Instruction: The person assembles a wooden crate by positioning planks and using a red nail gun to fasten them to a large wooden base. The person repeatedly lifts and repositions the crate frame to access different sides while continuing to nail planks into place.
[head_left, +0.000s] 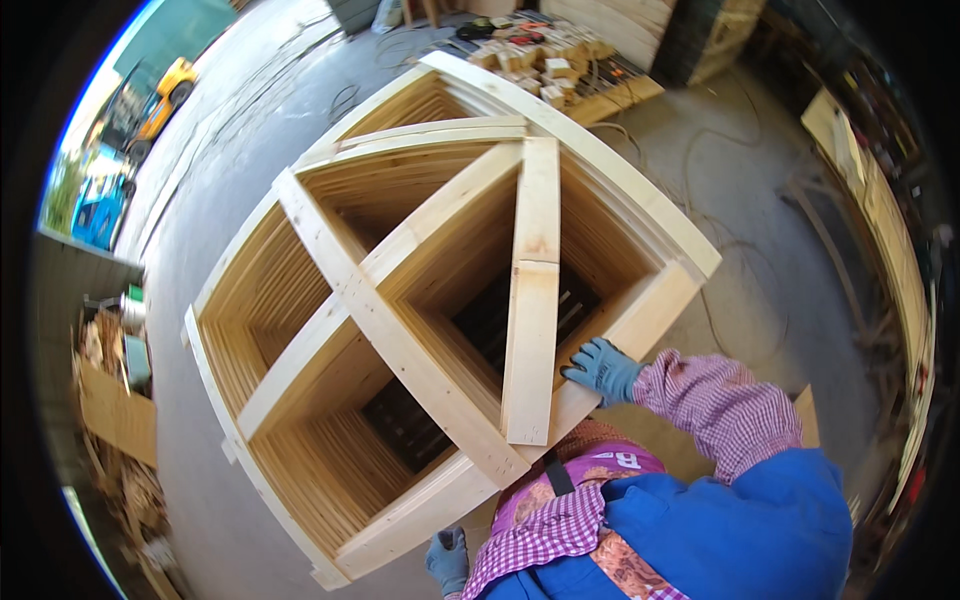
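Observation:
A tall stack of wooden frames (420, 367) with crossing slats stands before me, its inner bays deep and dark at the bottom. My right hand (604, 371), in a blue-grey coated glove, lies over the near right rail (652, 307), fingers curled at its inner edge. Left of it, a narrow wooden board (534, 337) spans the right bay, with a visible joint or step partway along. My left hand (448, 561), gloved alike, hangs beside the near edge of the stack, apparently touching nothing; its fingers are partly hidden.
Cut wood blocks (559, 71) and tools lie on a board beyond the stack. Cables (690, 165) trail over the concrete floor at right. Scrap wood (112, 397) is piled at left. Long planks (877, 195) line the right side. A yellow forklift (161, 101) stands outside.

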